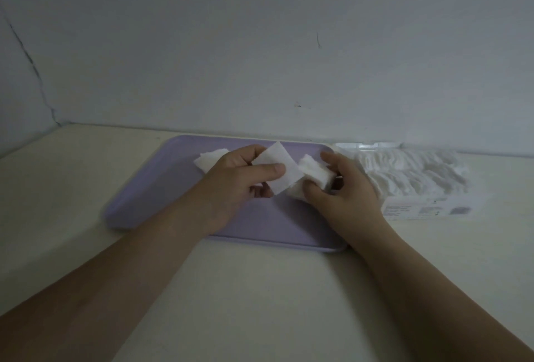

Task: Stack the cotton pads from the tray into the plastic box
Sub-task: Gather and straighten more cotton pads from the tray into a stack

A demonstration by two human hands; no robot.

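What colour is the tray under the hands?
The tray is pale lilac purple, plain with no pattern; the head view shows it.

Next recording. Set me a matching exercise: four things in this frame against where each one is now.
1. single pad
2. small stack of pads
3. loose pads
4. plastic box

A. on the table, right of the tray
B. pinched in the left hand
C. lying on the tray, beyond the left hand
D. gripped by the right hand

Pairs: 1-B, 2-D, 3-C, 4-A.
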